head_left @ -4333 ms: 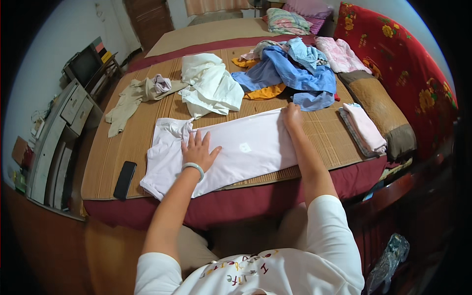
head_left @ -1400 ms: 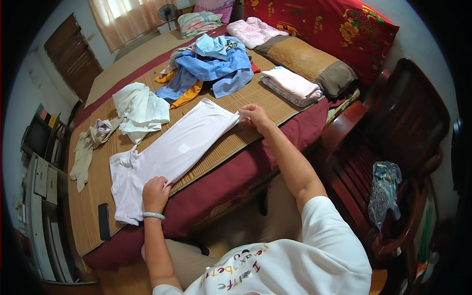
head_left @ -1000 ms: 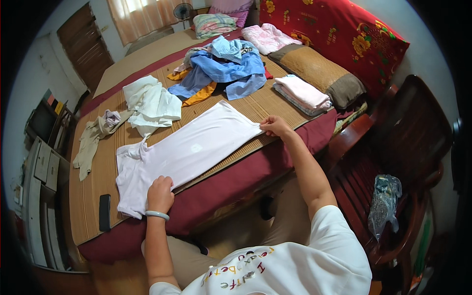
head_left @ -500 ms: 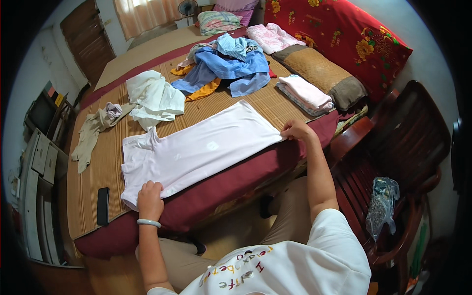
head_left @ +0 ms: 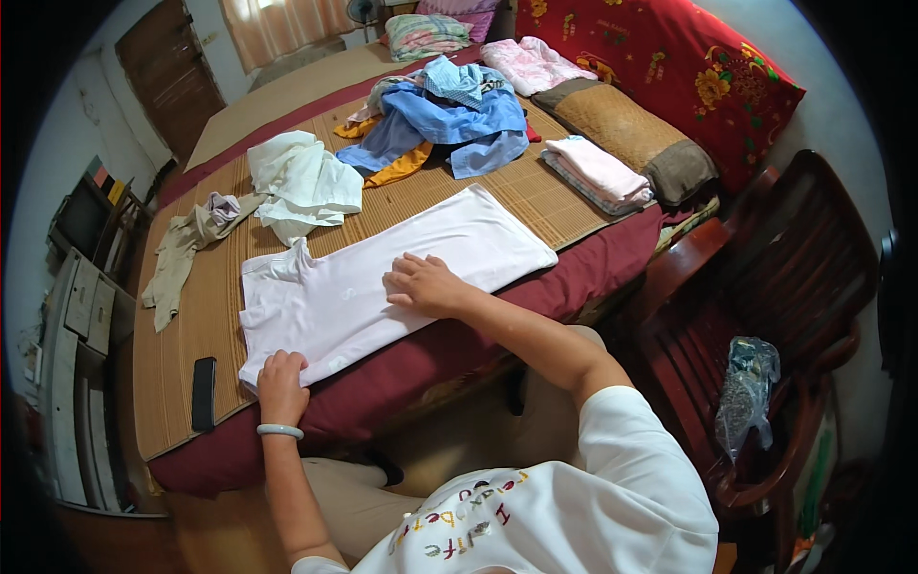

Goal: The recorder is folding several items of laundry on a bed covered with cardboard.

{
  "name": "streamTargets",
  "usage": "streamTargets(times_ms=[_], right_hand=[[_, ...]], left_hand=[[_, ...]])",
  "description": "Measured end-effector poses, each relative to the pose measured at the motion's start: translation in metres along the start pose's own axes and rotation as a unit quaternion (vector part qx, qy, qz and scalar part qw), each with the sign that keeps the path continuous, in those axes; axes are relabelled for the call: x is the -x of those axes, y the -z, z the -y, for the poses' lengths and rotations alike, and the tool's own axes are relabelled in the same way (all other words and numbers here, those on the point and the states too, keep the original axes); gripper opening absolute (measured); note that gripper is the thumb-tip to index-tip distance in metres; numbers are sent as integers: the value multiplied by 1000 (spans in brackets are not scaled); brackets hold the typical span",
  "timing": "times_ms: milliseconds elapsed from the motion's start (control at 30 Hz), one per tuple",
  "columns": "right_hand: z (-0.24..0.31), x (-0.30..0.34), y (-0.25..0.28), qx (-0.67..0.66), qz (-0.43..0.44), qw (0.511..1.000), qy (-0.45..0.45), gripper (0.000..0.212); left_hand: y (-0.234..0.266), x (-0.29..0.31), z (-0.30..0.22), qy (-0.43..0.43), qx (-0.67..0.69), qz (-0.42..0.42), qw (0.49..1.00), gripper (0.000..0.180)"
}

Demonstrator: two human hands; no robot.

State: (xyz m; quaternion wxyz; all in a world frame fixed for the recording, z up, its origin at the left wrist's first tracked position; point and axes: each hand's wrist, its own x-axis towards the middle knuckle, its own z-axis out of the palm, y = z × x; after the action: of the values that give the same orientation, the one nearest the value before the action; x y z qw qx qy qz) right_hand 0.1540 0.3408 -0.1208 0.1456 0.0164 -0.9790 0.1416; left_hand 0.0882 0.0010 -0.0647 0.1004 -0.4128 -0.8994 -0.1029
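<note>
A pale pink shirt lies stretched out in a long, mostly flat strip along the bed's near edge, with small pale prints on it. At its near left corner my left hand has its fingers closed on the cloth; a pale bangle circles that wrist. My right hand rests palm down on the middle of the shirt, fingers spread, gripping nothing. The far right end of the shirt lies free of both hands. Bunched cloth with a few creases shows at its left end.
A phone lies left of my left hand. Beyond the shirt are white garments, beige clothing and a blue and orange clothes heap. Folded clothes sit by a brown pillow. A wooden chair stands right.
My right hand has let go of the shirt's right corner and moved left onto its middle, opening flat. My left hand stays at the near left corner.
</note>
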Motion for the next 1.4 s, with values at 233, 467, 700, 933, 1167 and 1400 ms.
streamTargets(times_ms=[233, 467, 700, 933, 1167, 1400], right_hand=[[-45, -10, 6, 39, 4, 996, -85, 67], [-149, 26, 45, 99, -15, 928, -359, 74], [-146, 21, 42, 131, -26, 910, -392, 71], [-67, -32, 10, 92, -21, 979, -181, 64], [-34, -52, -16, 9, 30, 997, -69, 58], [-175, -25, -1, 165, -62, 940, -294, 65]], left_hand=[[10, 20, 27, 20, -26, -40, 999, 28], [18, 30, 51, 41, 43, -48, 997, 26], [33, 35, 68, 65, 108, 10, 992, 22], [10, -14, 60, 152, 207, -133, 957, 40], [-17, -51, 16, 212, -16, -9, 977, 57], [8, -20, 49, 293, -52, 58, 953, 45]])
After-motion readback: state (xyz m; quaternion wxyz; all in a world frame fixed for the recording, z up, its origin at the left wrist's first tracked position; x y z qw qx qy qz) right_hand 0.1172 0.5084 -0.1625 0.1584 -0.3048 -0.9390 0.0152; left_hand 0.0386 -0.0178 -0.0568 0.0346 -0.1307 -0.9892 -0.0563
